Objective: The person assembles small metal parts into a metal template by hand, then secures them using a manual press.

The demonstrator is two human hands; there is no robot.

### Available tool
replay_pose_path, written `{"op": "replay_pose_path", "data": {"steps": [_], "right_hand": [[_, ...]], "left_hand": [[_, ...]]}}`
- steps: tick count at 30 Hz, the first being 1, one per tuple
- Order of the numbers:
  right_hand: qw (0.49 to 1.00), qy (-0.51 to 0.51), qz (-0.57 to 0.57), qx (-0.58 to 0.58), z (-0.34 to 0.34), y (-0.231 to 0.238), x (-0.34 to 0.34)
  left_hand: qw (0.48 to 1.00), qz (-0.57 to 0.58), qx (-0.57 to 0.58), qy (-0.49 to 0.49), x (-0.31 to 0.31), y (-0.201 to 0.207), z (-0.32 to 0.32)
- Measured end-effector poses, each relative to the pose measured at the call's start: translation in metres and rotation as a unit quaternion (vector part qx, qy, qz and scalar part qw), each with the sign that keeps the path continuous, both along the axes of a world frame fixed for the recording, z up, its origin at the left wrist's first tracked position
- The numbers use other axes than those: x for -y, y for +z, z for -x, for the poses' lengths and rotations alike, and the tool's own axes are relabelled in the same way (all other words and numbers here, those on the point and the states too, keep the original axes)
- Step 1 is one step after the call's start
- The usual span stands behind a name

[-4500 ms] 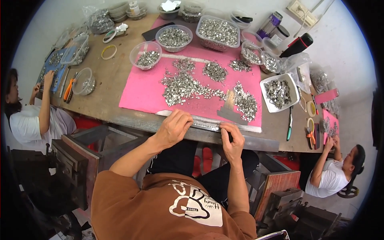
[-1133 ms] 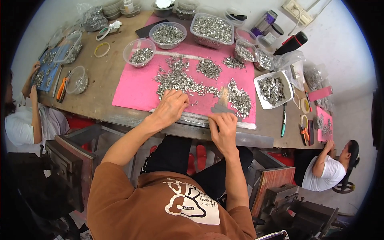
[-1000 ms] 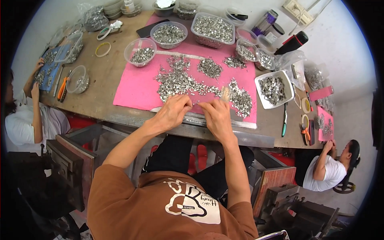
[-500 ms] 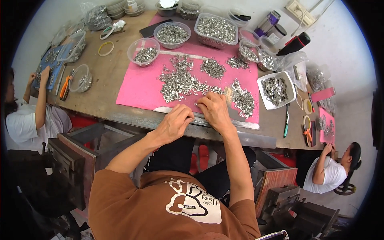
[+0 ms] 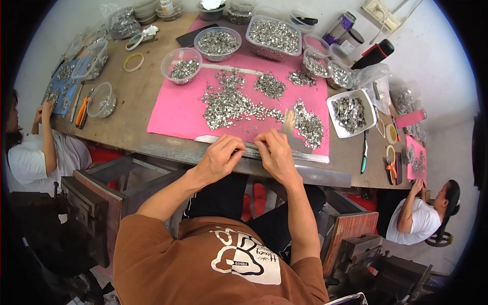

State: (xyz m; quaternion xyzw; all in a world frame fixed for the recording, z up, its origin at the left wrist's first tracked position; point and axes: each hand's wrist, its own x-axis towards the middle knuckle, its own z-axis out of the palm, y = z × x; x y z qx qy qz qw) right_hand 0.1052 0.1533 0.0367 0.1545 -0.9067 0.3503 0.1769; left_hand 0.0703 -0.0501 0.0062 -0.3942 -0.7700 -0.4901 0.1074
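At the front edge of the pink mat (image 5: 168, 114), my left hand (image 5: 219, 156) is closed in a pinch, fingertips curled inward. Just to its right, my right hand (image 5: 276, 155) is also closed, thumb against the fingers. Whatever is between the fingertips of either hand is too small or hidden to make out. Beyond the hands spreads a large heap of small shiny metal pieces (image 5: 223, 109), trailing toward my right hand. A second pile of metal pieces (image 5: 308, 127) lies to the right, beside a tan strip (image 5: 288, 122). Under my fingers runs a grey metal edge strip (image 5: 254, 152).
Tubs of metal pieces stand behind: a round bowl (image 5: 218, 31), a rectangular tub (image 5: 275, 53) and a smaller bowl (image 5: 165, 67). A white square dish (image 5: 340, 129) sits right, near a green-handled tool (image 5: 364, 158). Orange-handled pliers (image 5: 81, 116) lie left. Co-workers sit on both sides.
My right hand has drawn back from the heap's edge toward the table's front, level with my left hand. My left hand has barely moved. The left co-worker's hands have shifted lower.
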Motion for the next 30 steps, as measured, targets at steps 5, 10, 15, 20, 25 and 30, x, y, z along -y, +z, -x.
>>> {"op": "replay_pose_path", "data": {"steps": [5, 10, 15, 20, 25, 30], "right_hand": [[0.998, -0.004, 0.057, 0.029, -0.018, -0.002, 0.002], [0.996, -0.01, 0.085, 0.019, -0.019, -0.007, 0.004], [0.996, -0.012, 0.09, 0.019, -0.02, -0.007, 0.004], [0.996, -0.011, 0.086, 0.016, -0.019, -0.007, 0.005], [0.996, -0.01, 0.092, 0.014, -0.019, -0.009, 0.004], [0.995, -0.003, 0.095, 0.014, -0.021, -0.011, 0.003]], "left_hand": [[0.998, -0.02, 0.05, -0.012, 0.0, 0.001, 0.002], [0.999, -0.015, 0.029, 0.014, -0.005, 0.0, -0.005], [1.0, -0.006, 0.004, 0.029, -0.003, 0.0, -0.006], [0.999, -0.016, -0.001, 0.04, -0.006, -0.004, -0.009], [0.996, -0.017, -0.042, 0.078, -0.01, -0.011, -0.012], [0.996, 0.0, -0.082, 0.047, -0.002, -0.014, -0.008]]}}
